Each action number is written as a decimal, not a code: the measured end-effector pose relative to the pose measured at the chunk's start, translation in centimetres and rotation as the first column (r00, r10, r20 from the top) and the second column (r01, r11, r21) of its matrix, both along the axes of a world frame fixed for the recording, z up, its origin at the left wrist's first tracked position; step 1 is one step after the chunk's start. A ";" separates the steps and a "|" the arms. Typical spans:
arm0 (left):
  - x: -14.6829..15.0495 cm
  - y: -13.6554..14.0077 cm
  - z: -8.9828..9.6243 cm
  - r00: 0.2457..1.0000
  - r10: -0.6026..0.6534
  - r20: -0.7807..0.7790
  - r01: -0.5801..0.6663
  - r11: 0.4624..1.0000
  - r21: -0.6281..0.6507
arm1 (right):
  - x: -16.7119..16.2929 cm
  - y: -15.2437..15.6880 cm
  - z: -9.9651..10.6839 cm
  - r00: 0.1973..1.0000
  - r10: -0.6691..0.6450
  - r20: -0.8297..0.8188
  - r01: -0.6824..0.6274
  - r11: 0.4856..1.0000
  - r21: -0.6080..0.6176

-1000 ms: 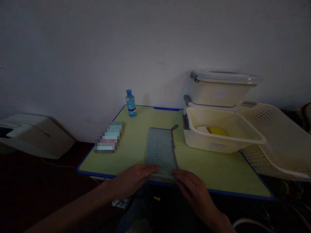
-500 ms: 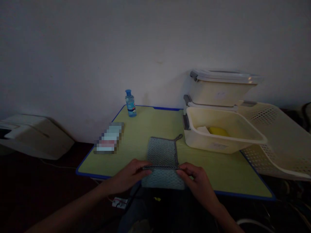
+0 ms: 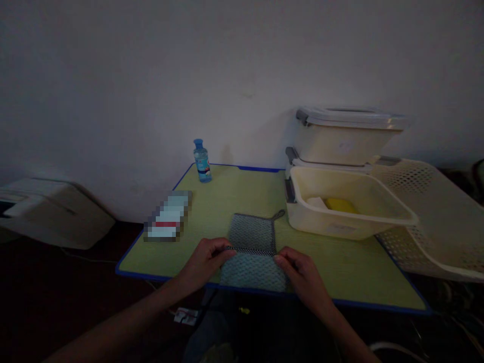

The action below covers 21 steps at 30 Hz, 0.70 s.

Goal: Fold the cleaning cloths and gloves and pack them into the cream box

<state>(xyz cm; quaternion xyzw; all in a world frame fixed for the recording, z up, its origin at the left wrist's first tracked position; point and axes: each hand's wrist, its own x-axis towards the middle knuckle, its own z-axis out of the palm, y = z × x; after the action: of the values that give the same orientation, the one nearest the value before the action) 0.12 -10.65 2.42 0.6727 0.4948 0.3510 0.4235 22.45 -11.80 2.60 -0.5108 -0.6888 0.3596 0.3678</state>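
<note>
A grey-blue woven cloth [image 3: 252,272] with a dark checked border and a hanging loop at its far right corner lies at the front of the table. Its near part is folded, and the border runs across the middle between my hands. My left hand [image 3: 209,257] pinches the left end of that border between thumb and fingers. At the right end, my right hand [image 3: 297,267] pinches the same border. The far part of the cloth rests flat on the tabletop, its loop pointing towards the open bin.
A blue bottle [image 3: 203,161] stands at the table's [image 3: 242,189] back left, above a blurred flat item [image 3: 168,216]. On the right are an open cream bin [image 3: 333,224] with a yellow thing inside, stacked lidded boxes [image 3: 340,143] and a tipped perforated basket [image 3: 446,217].
Both hands have moved slightly away from me and down with the border. The raised edge now lies lower against the cloth, and its near part rests over the table's front edge.
</note>
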 end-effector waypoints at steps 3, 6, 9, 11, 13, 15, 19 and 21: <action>0.1 0.0 0.0 1.000 0.007 -0.007 -0.006 1.000 0.008 | 0.0 0.2 0.0 1.000 -0.002 -0.008 0.002 1.000 -0.001; 0.2 0.3 -0.3 1.000 0.014 0.010 -0.014 1.000 0.012 | 0.0 0.3 -0.1 1.000 -0.012 -0.028 0.012 1.000 -0.003; 0.1 0.8 -0.7 1.000 0.024 0.019 -0.024 1.000 -0.002 | 0.1 0.7 -0.1 0.998 -0.018 -0.059 0.019 1.000 0.008; 0.0 1.4 -1.0 1.000 0.004 -0.009 -0.004 1.000 -0.019 | 0.2 1.2 -0.1 0.998 0.012 -0.064 -0.010 1.000 0.021; -0.1 2.1 -1.1 0.998 -0.040 -0.054 0.039 0.999 -0.024 | 0.3 1.9 0.1 0.998 0.052 -0.042 -0.051 0.998 0.032; -0.1 3.0 -1.1 0.989 -0.086 -0.121 0.085 0.996 -0.013 | 0.4 2.9 0.3 0.997 0.066 0.037 -0.068 0.997 0.040; 0.1 5.3 -1.0 0.950 -0.094 -0.297 0.108 0.994 0.031 | 0.0 5.2 0.6 0.922 0.057 0.383 -0.066 0.998 0.010; 0.3 6.5 -1.1 0.940 -0.075 -0.332 0.095 0.995 0.044 | -0.3 6.3 0.5 0.878 0.047 0.477 -0.053 0.999 -0.002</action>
<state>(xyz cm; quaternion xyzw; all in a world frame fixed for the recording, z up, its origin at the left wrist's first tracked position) 0.45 -4.12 1.28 0.7549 0.5185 0.2294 0.3296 22.11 -5.47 3.14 -0.5636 -0.7730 0.2283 0.1807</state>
